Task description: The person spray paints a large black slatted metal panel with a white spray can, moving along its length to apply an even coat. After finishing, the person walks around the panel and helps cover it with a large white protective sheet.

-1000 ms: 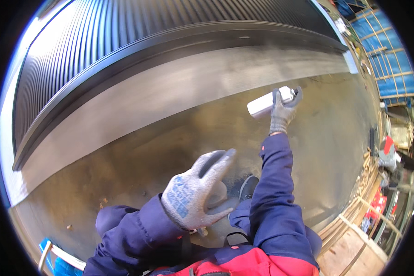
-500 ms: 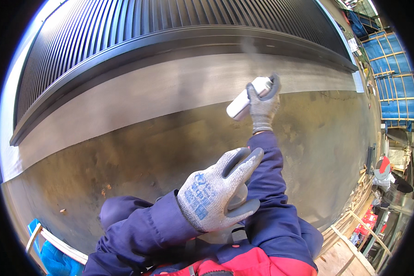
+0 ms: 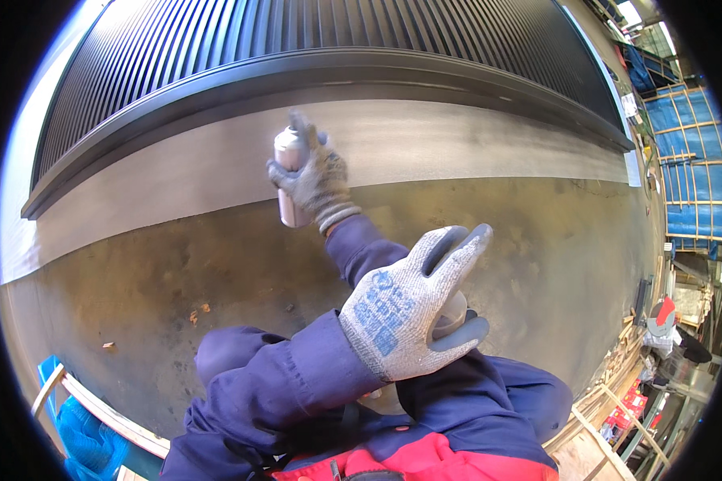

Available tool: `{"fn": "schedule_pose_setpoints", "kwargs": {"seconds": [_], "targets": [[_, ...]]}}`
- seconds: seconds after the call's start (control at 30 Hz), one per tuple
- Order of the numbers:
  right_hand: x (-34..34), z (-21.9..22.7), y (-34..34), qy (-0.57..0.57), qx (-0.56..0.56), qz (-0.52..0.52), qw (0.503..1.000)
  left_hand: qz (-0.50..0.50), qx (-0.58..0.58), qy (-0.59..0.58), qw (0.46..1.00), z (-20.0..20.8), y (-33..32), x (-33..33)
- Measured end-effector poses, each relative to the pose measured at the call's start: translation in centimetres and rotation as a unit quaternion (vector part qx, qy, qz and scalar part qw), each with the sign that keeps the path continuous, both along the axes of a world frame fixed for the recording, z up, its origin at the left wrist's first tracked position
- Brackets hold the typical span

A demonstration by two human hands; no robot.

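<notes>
In my gloved right hand [image 3: 319, 180] is a white spray can [image 3: 294, 210], held upright with a finger over its nozzle. That hand is in front of a pale sheet [image 3: 409, 140], just short of the dark frame rail [image 3: 329, 78] beneath a panel of dark slats [image 3: 313, 24]. My gloved left hand [image 3: 405, 317] is nearer to me, above my right forearm. Two of its fingers stretch forward and the thumb is apart. A pale rounded thing like a cap [image 3: 452, 313] sits between fingers and thumb, mostly hidden.
Stained brown concrete floor [image 3: 241, 272] lies between me and the sheet. Blue netting [image 3: 88, 437] and a wooden bar are at the lower left. Wood strips [image 3: 630, 345], a grinder-like tool with a red part [image 3: 662, 317] and a blue tarp on a wooden frame [image 3: 686, 120] line the right side.
My right hand has swept left along the rail with the spray can, now more upright. Mist showed near the rail before. My left hand has shifted slightly right and forward.
</notes>
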State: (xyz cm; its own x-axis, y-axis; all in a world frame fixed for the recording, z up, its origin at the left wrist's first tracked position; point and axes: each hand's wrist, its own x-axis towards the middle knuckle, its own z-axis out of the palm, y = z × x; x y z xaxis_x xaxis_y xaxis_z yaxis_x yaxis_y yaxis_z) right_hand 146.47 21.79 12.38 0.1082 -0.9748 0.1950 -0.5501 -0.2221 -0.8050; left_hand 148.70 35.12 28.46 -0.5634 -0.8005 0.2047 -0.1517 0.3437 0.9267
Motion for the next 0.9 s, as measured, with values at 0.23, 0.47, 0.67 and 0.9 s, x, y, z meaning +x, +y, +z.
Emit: {"fn": "schedule_pose_setpoints", "kwargs": {"seconds": [0.23, 0.47, 0.67, 0.9], "targets": [[-8.6, 0.4, -1.2, 0.063, 0.008, -0.138, 0.988, 0.002, -0.019, 0.015, 1.000, -0.1, -0.3, 0.7], [-24.4, 1.6, 0.4, 0.107, -0.022, -0.320, 0.941, -0.010, -0.019, 0.023, 1.000, 0.2, -0.1, -0.1], [-32.0, 2.6, 1.1, 0.181, -0.047, -0.384, 0.904, -0.030, -0.004, 0.011, 0.999, 0.4, -0.2, -1.6], [-28.3, 1.0, 0.7, 0.123, -0.008, -0.329, 0.936, -0.041, 0.009, -0.022, 0.999, 0.2, -0.1, -2.8]]}}
